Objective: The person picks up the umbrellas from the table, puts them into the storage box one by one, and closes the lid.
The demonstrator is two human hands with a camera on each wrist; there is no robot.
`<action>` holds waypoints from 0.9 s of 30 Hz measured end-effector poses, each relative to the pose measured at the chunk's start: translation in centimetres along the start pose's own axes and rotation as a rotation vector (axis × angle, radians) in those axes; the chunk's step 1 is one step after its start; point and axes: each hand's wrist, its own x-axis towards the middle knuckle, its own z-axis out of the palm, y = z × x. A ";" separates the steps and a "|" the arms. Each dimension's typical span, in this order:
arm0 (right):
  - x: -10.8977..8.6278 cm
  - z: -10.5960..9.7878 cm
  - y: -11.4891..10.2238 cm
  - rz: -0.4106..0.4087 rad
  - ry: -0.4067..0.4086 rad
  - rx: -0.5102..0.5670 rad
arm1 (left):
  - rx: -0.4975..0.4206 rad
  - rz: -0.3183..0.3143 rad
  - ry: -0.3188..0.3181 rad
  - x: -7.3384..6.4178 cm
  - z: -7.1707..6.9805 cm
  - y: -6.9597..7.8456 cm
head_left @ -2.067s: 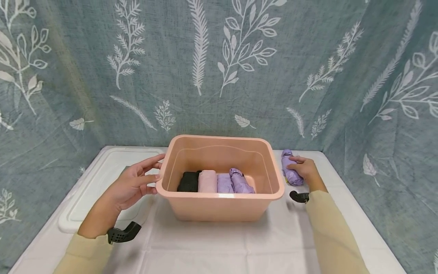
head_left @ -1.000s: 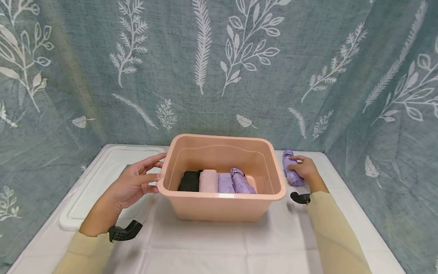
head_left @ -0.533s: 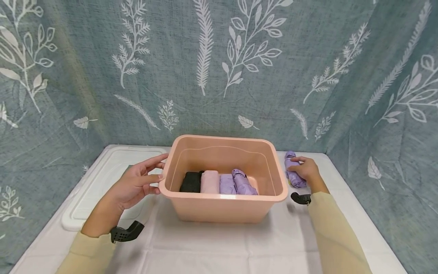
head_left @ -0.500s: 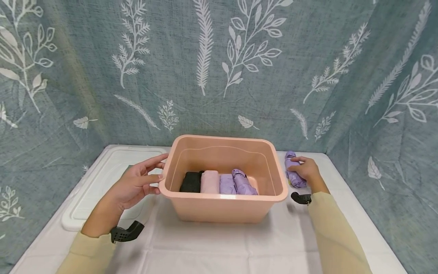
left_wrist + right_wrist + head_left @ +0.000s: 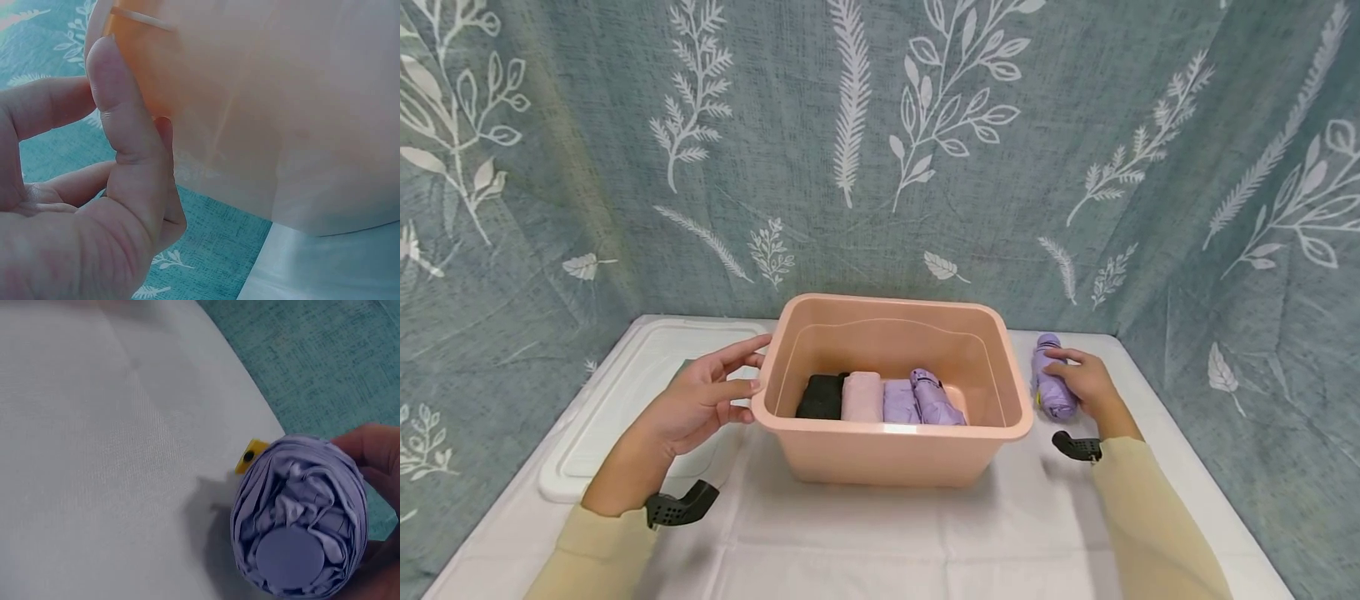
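Observation:
My right hand (image 5: 1084, 379) grips a folded lilac umbrella (image 5: 1054, 383) to the right of the bin. In the right wrist view the umbrella (image 5: 300, 512) shows its round end cap and crumpled folds, with a small yellow tag (image 5: 251, 456) beside it and a shadow on the cloth. My left hand (image 5: 700, 398) rests its thumb and fingertips on the left end of the peach plastic bin (image 5: 887, 457), at the rim. Inside lie a black bundle (image 5: 820, 397), a pink bundle (image 5: 862, 397), a lilac bundle (image 5: 900, 402) and another lilac umbrella (image 5: 936, 400).
A white lid (image 5: 576, 442) lies flat on the left, partly behind my left forearm, with a small grey-green patch showing on it. White cloth (image 5: 850, 542) covers the table. A leaf-patterned green curtain (image 5: 820, 242) closes off the back and sides.
My right hand and its umbrella have shifted slightly right and toward me, and the umbrella stands at a straighter angle. My left hand stays at the bin's rim. The view drifts slightly.

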 end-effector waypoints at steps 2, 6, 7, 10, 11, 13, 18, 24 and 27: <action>-0.3 -0.2 0.1 0.010 -0.017 0.044 | 0.000 0.000 0.003 0.0 0.0 0.0; -1.0 -0.6 0.2 0.020 -0.050 0.142 | 0.000 -0.003 0.005 0.0 0.0 0.1; -1.2 -0.7 0.1 0.016 -0.060 0.167 | 0.000 -0.003 0.006 0.0 0.0 0.1; -2.0 -0.7 -0.1 0.009 -0.090 0.251 | 0.005 -0.003 0.007 0.0 0.1 0.2; -2.2 -0.8 -0.1 0.007 -0.101 0.277 | 0.006 -0.004 0.008 0.0 0.1 0.3; -2.8 -0.8 -0.3 0.007 -0.121 0.320 | 0.004 -0.008 0.011 0.0 0.0 0.3; -3.8 -0.6 -0.5 0.022 -0.144 0.376 | -0.004 -0.019 0.003 0.1 0.0 0.4; -4.7 -0.6 -0.7 0.019 -0.168 0.437 | -0.007 -0.019 -0.013 0.1 -0.1 0.4; -5.2 -0.6 -0.8 0.013 -0.192 0.459 | -0.005 -0.019 -0.013 0.1 -0.1 0.3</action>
